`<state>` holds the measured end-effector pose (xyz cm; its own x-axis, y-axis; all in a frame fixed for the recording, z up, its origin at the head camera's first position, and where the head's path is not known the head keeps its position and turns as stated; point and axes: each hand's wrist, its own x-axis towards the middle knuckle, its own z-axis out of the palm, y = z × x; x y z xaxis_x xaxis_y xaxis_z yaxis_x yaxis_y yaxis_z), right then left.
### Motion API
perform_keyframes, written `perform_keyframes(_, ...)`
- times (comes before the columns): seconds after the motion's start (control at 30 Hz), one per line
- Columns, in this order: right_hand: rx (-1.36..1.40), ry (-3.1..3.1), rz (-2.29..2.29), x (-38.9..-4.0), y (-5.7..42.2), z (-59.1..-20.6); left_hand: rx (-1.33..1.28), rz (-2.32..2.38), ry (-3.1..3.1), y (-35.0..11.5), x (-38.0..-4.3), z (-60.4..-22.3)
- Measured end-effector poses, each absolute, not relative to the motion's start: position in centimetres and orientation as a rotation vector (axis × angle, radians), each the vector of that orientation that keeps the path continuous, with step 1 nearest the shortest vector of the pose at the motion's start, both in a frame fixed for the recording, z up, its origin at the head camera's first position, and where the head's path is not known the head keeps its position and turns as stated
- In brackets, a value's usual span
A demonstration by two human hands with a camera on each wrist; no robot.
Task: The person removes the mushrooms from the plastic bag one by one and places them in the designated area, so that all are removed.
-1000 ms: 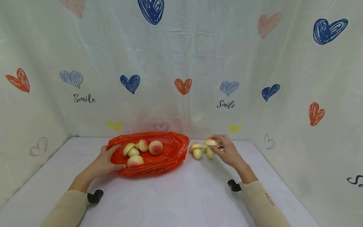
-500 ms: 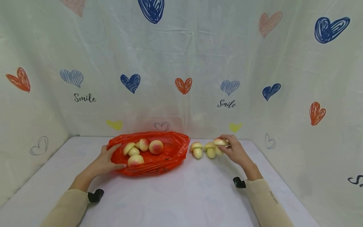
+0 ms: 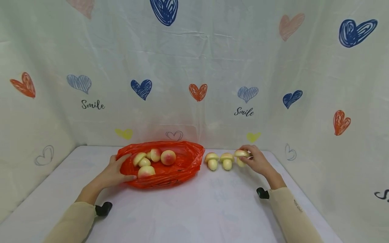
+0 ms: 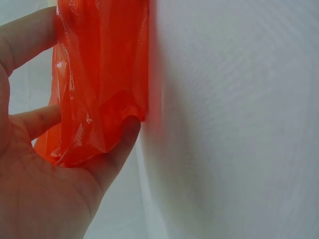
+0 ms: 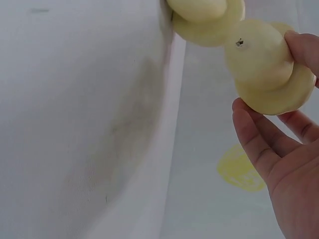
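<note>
At the left end of an open red plastic bag (image 3: 182,170), my left hand (image 3: 113,172) holds its side, thumb at the front and fingers at the back. In the left wrist view the hand (image 4: 45,194) curls round the crinkled bag (image 4: 109,59). Several pale mushrooms with pink-tinged caps, one of them a mushroom (image 3: 168,157) showing only its cap, lie inside. Right of the bag, my right hand (image 3: 257,163) pinches a mushroom (image 3: 241,154) by its cap, stem toward me. The right wrist view shows the thumb and fingertips on that mushroom (image 5: 261,59).
Two more mushrooms, a left one (image 3: 212,161) and a middle one (image 3: 227,161), stand in a row between the bag and my right hand. The white table (image 3: 182,216) ends at a curtain (image 3: 170,114) printed with hearts. Black straps (image 3: 104,209) show at both wrists.
My right hand has moved right with the mushroom, from behind the middle one to the row's right end, and lowered it slightly. My left hand stays on the bag.
</note>
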<state>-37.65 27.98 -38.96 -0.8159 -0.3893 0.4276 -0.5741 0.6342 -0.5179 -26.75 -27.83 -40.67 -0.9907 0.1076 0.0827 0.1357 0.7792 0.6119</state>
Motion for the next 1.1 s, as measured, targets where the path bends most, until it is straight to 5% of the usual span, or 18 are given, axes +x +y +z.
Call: perform_keyframes(1.1,0.762,-2.761,0.814,-39.6,29.7,-41.6,-0.178,-1.022,-2.932,-27.7,-26.7,-40.5)
